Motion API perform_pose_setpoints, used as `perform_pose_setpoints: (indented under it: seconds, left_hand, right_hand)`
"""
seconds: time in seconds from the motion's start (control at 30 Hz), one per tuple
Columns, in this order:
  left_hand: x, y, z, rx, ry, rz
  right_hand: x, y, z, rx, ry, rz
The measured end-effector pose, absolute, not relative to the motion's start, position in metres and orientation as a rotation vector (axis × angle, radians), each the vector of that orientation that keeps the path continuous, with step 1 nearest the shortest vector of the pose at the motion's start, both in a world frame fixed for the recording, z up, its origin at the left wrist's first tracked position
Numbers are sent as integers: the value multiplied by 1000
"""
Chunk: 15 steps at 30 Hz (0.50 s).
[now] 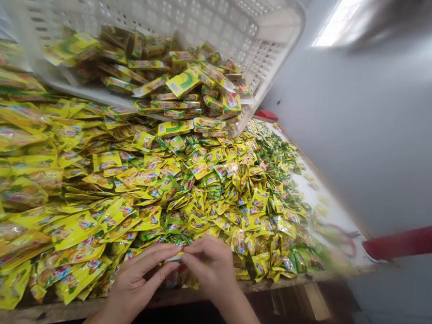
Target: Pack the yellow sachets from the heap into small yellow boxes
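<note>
1. At six o'clock, head view: left hand (132, 280) and right hand (216, 268) meet, fingertips of both pinched on a small pale piece (176, 257), above the near edge of a heap of packets (199, 168).
2. Piece: in hand, not yet set down. Judged midway through handling.
3. Eleven to twelve o'clock: crate (172, 1), tipped, mouth toward the wearer. Boxes (184, 81) piled inside and over its lower rim. They look folded into shape; pale flaps show on several, so perhaps not all closed.
4. Nine o'clock through centre to four: packets loose on the table (307, 180). From that heap, much seems left to handle.
5. Piece mostly covered by fingers; packet or otherwise, cannot tell. Box contents also hidden.
6. Four o'clock: blurred scissors-like shape (341, 241); beside it, a red object (409, 244), use unclear.
7. Nine o'clock: packets smeared by blur, cut off by the frame. Both forearms cut off at six.
</note>
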<state>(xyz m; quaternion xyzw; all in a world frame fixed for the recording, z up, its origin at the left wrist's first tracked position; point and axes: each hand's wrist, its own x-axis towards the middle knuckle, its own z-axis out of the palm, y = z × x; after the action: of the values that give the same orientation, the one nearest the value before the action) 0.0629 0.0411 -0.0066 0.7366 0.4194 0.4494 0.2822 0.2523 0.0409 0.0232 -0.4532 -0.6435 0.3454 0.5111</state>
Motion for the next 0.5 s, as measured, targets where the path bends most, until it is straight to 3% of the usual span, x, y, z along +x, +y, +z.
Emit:
perform_pose_setpoints:
  seconds: [0.33, 0.5]
  left_hand:
    - [63, 32, -2, 1987, 1106, 1167]
    - [68, 29, -10, 1962, 1095, 1121]
  right_hand:
    - [253, 27, 22, -989, -1652, 753]
    - [262, 31, 27, -1100, -1538, 914]
